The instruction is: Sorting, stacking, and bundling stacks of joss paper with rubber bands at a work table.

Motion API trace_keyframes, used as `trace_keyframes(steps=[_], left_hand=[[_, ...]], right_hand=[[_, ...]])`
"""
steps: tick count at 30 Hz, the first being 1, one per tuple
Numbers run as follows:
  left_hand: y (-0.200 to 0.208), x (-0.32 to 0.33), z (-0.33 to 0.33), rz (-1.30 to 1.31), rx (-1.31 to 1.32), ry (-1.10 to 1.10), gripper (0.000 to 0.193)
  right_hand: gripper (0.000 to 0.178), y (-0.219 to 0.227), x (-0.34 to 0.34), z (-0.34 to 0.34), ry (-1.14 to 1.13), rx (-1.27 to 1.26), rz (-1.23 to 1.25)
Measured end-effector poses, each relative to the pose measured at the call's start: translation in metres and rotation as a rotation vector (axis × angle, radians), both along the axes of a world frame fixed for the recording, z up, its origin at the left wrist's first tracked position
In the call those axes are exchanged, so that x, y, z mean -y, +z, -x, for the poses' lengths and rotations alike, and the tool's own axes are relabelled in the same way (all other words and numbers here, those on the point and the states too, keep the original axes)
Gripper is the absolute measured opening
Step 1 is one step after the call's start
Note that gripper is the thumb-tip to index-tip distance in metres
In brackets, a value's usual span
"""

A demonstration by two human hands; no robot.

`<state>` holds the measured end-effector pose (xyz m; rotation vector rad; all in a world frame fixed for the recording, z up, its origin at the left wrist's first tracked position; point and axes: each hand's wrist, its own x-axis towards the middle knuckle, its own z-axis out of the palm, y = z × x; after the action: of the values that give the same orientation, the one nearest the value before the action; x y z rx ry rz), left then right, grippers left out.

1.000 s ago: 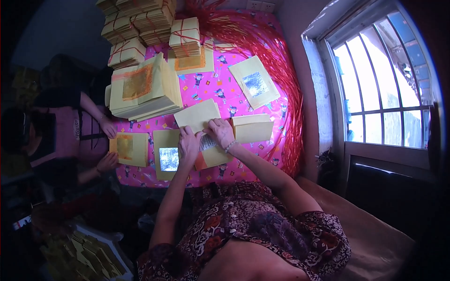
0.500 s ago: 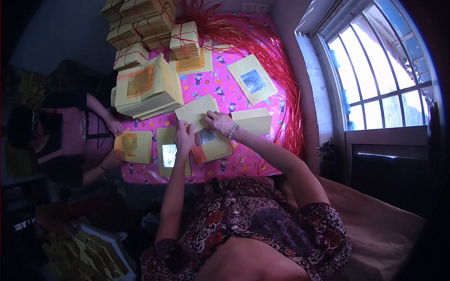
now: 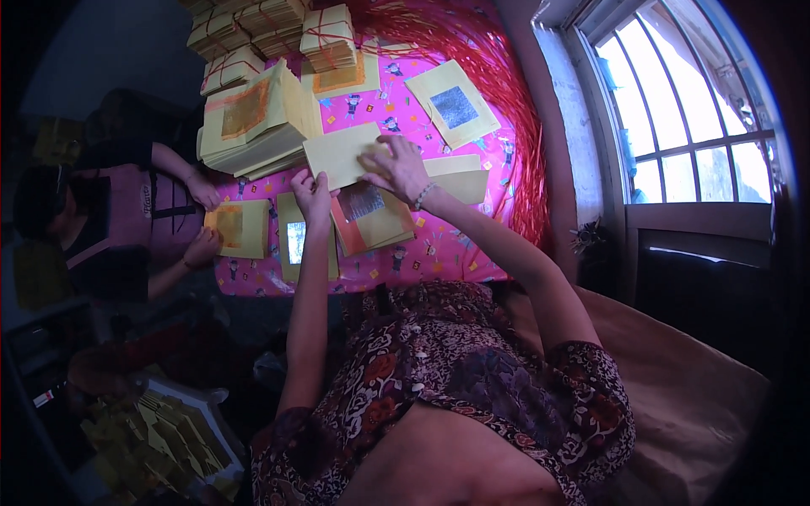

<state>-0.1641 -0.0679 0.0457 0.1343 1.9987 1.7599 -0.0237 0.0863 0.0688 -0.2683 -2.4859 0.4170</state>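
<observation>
Both hands now sit higher on the table than a second ago, when they pressed flat on the small stack of sheets near the front edge. Left hand (image 3: 312,192) pinches the lower left corner of a plain yellow sheet (image 3: 342,156), fingers closed on its edge, and right hand (image 3: 396,169) lies spread over the sheet's right end, fingers apart; whether the thumb grips beneath it is hard to tell from this angle. That sheet, which earlier lay flat just above the hands, is now raised and tilted over the pink patterned cloth (image 3: 439,244). Directly below the hands lies the stack with a silver foil square (image 3: 367,215), uncovered now, just beside another foil sheet (image 3: 297,240) to its left. A tall pile of yellow paper (image 3: 253,126) stands just left of the lifted sheet. At the table's left edge, another person's hands (image 3: 202,219) rest on a gold-centred sheet (image 3: 236,228), much as before.
</observation>
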Motion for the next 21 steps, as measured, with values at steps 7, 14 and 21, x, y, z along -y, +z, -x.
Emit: trace_keyframes(steps=[7, 14, 21], left_hand=[[0.044, -0.044, -0.078, -0.269, 0.008, -0.381, 0.035], [0.000, -0.080, -0.113, 0.155, -0.026, -0.872, 0.045], [-0.013, -0.132, -0.120, 0.856, -0.388, -0.897, 0.060]], right_hand=[[0.043, 0.004, -0.023, -0.101, -0.240, -0.306, 1.402], [0.026, -0.058, -0.026, -0.190, -0.267, -0.334, 1.505], [0.028, -0.120, -0.044, -0.173, -0.543, -0.110, 1.332]])
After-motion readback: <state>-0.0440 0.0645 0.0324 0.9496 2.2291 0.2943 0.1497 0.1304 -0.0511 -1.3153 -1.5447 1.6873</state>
